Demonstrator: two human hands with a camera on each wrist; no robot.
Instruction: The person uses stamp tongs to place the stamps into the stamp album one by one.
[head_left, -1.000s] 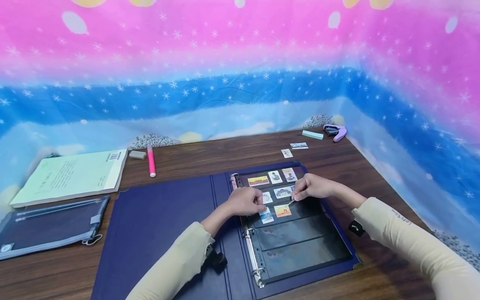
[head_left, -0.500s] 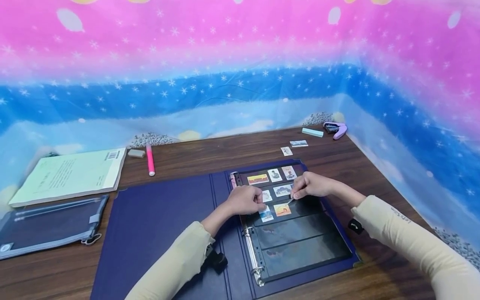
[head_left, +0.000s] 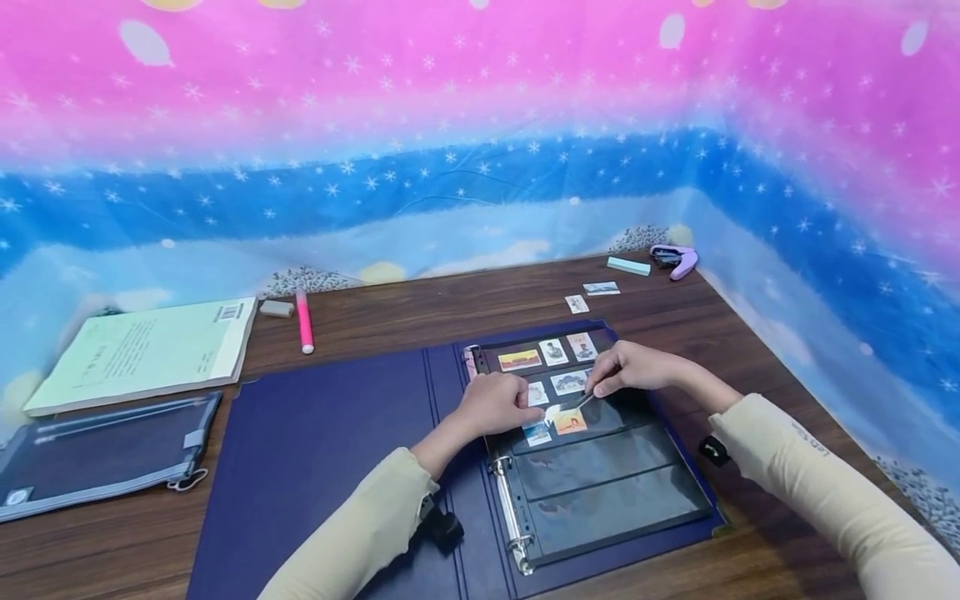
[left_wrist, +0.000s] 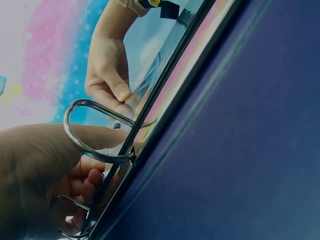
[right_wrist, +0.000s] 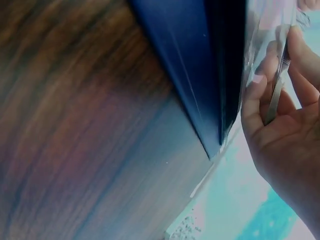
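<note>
Starry pink and blue cloth backs the desk (head_left: pixel 750 350). Near its front edge a blue binder (head_left: pixel 315 442) lies open, its black page (head_left: pixel 615 492) on the right half. Right hand (head_left: pixel 633 367) pinches tweezers (head_left: pixel 583 401) between curled fingers, tip at a stamp (head_left: pixel 552 412) in the page's third row. Left hand (head_left: pixel 495 403), by the rings, presses curled fingers on the page beside that stamp. Book (head_left: pixel 142 350) and mesh pouch (head_left: pixel 97 454) sit at the left edge, pink pen (head_left: pixel 303 321) behind the binder, stapler (head_left: pixel 675 260) in the far right corner.
</note>
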